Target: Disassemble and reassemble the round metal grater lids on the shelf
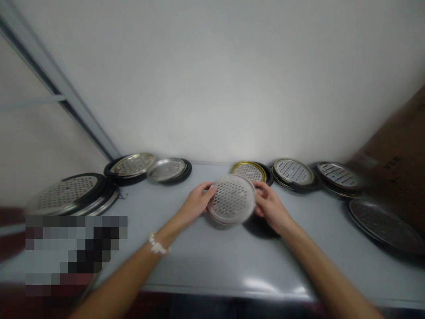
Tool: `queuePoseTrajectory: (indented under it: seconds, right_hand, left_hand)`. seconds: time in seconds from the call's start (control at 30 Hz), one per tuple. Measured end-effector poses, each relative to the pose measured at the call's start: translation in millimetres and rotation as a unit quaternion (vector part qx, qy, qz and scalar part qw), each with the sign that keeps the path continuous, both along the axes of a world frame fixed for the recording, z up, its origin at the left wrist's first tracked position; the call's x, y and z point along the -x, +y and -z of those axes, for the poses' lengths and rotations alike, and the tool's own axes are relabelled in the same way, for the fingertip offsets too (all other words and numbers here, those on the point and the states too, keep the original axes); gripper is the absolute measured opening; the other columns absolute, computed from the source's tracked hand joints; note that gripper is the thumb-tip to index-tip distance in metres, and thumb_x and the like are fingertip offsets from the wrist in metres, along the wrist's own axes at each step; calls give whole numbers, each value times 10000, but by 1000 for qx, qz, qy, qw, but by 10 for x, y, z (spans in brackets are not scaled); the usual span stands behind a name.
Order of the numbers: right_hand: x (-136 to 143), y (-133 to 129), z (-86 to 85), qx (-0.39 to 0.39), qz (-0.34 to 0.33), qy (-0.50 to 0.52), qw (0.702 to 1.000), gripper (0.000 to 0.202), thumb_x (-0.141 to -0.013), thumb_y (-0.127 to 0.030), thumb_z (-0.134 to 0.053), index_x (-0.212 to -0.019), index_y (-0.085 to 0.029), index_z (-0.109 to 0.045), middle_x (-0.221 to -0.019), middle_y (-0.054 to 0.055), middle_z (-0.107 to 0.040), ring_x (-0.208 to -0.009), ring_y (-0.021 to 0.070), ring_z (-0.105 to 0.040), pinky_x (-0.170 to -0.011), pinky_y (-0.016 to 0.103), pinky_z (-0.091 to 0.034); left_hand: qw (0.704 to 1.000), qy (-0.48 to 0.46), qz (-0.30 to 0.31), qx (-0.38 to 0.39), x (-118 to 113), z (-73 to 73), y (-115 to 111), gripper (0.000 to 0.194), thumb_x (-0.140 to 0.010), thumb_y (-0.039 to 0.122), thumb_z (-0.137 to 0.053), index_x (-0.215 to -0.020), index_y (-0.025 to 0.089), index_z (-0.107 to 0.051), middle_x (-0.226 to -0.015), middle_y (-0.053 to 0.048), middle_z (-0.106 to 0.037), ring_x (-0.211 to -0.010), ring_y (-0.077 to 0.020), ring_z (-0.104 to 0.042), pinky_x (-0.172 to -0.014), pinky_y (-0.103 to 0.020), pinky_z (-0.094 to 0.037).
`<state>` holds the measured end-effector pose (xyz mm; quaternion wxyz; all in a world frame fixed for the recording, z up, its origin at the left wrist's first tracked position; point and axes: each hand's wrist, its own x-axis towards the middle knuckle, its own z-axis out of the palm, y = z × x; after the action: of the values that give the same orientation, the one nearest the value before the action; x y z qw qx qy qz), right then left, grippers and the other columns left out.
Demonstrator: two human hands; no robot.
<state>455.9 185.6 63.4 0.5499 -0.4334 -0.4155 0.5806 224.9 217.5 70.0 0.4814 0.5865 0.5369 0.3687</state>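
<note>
Between my two hands is a round metal grater plate (232, 200) full of small holes, tilted above the table; a second rim shows along its lower edge. My left hand (200, 198), with a white bracelet on its wrist, is closed on the left edge, thumb on top. At the opposite edge, my right hand (271, 207) has its fingers curled round the rim. Below the right hand is a dark round shape (262, 227), partly hidden and blurred. Just behind the held plate lies a yellow-rimmed grater plate (249, 169) with a black part beside it.
Along the wall lie several more round grater plates, among them a slotted one (294, 172) and a silver one (166, 169). A larger stack (71, 195) sits at left, a dark round plate (387, 226) at right. A cardboard box (398, 155) stands beyond the grey table (212, 266).
</note>
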Motion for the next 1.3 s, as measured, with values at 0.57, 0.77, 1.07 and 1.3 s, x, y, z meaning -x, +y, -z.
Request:
queuePoseTrajectory:
  seconds: [0.57, 0.77, 1.07, 1.3]
  right_hand:
    - [48, -15, 2, 42, -28, -20, 999, 473, -718, -475, -815, -1026, -191, -596, -596, -83, -572, -373, 56, -474, -337, 155, -354]
    - [26, 8, 46, 20, 0, -42, 999, 506, -693, -472, -822, -1031, -174, -593, -542, -104, -514, -365, 48, -418, -329, 153, -302]
    - [6, 30, 43, 30, 14, -34, 999, 502, -685, -472, -822, -1016, -185, -576, -571, -101, -524, -366, 42, -406, -324, 155, -288]
    - [28, -11, 2, 34, -28, -78, 996, 463, -739, -549, -758, -952, -165, -611, -554, -79, -515, -361, 50, -408, -319, 167, -278]
  left_hand:
    - [999, -20, 20, 42, 8, 72, 18, 428, -901, 496, -570, -1098, 123, -641, -656, 30, -541, -432, -73, -420, -356, -180, -266]
    - [999, -33, 25, 25, 40, 89, 45, 454, -873, 548, -571, -1013, 123, -646, -653, 30, -556, -432, -71, -409, -374, -198, -265]
    - [998, -38, 44, 39, 66, 67, 72, 565, -781, 698, -610, -812, 134, -595, -577, 36, -526, -442, -76, -434, -411, -207, -297]
    - [994, -84, 28, 65, 34, 25, 33, 523, -761, 650, -664, -835, 138, -584, -623, 36, -542, -461, -61, -432, -419, -188, -293]
